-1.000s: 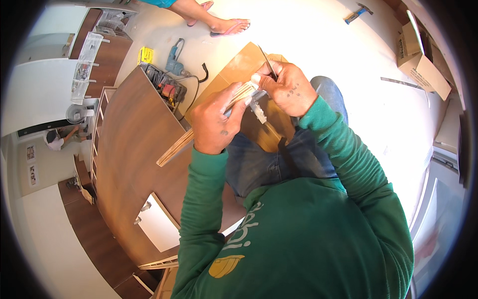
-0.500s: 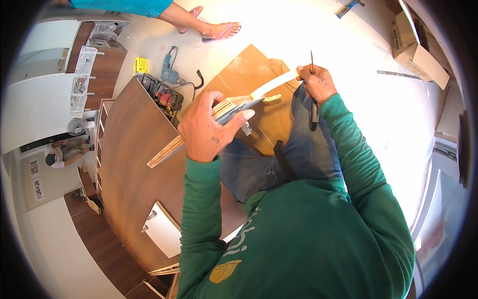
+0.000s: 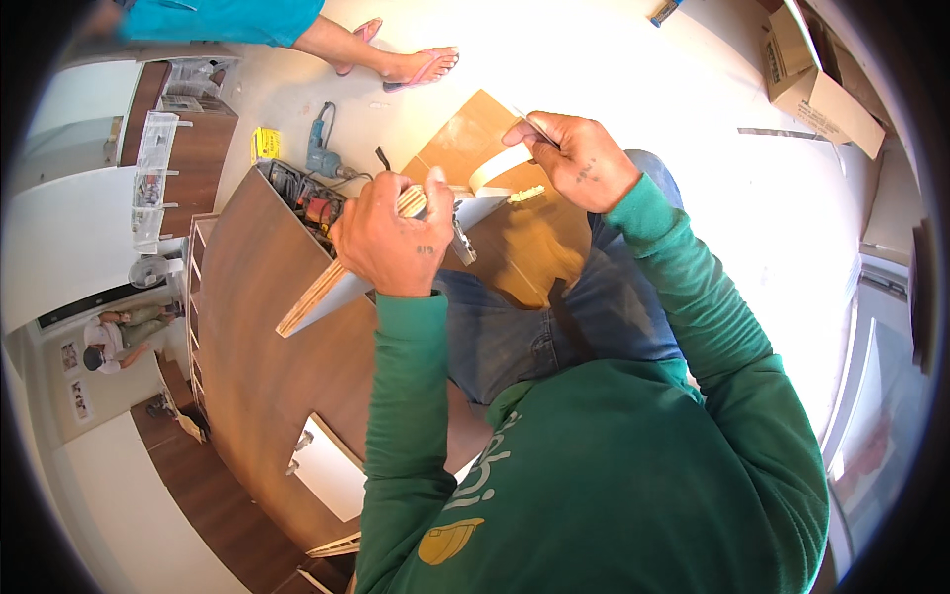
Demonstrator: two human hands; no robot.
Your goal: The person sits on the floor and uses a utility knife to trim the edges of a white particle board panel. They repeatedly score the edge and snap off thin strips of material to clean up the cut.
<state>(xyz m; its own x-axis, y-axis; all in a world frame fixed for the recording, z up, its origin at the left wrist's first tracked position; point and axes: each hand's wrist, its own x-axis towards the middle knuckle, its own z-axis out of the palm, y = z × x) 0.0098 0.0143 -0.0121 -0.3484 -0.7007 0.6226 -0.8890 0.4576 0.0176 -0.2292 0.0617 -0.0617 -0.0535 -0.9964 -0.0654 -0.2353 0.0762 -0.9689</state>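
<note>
My left hand [image 3: 386,238] is closed around a narrow plywood panel [image 3: 309,305], with layered edges and a pale face. A metal hinge [image 3: 463,246] sticks out from the panel beside my fingers. My right hand [image 3: 579,163] is closed in a pinch at the end of a curved pale edging strip [image 3: 498,166], whose other end meets the panel. A thin dark tool [image 3: 540,130] shows between the right fingers; most of it is hidden. Just below the strip, a ragged yellowish piece [image 3: 526,195] juts from the panel's end.
Left of me lies a large brown board [image 3: 257,327] bearing a white hinged panel [image 3: 329,470]. Beyond it are a tool case [image 3: 305,203], a blue power drill [image 3: 322,153] and a yellow box [image 3: 266,145]. Another person's foot [image 3: 424,67] is ahead. A cardboard box [image 3: 821,94] stands far right.
My right hand has turned over and moved left and nearer the panel, bringing the strip and tool with it. My left hand has shifted its grip, tilting the panel so its pale face shows more.
</note>
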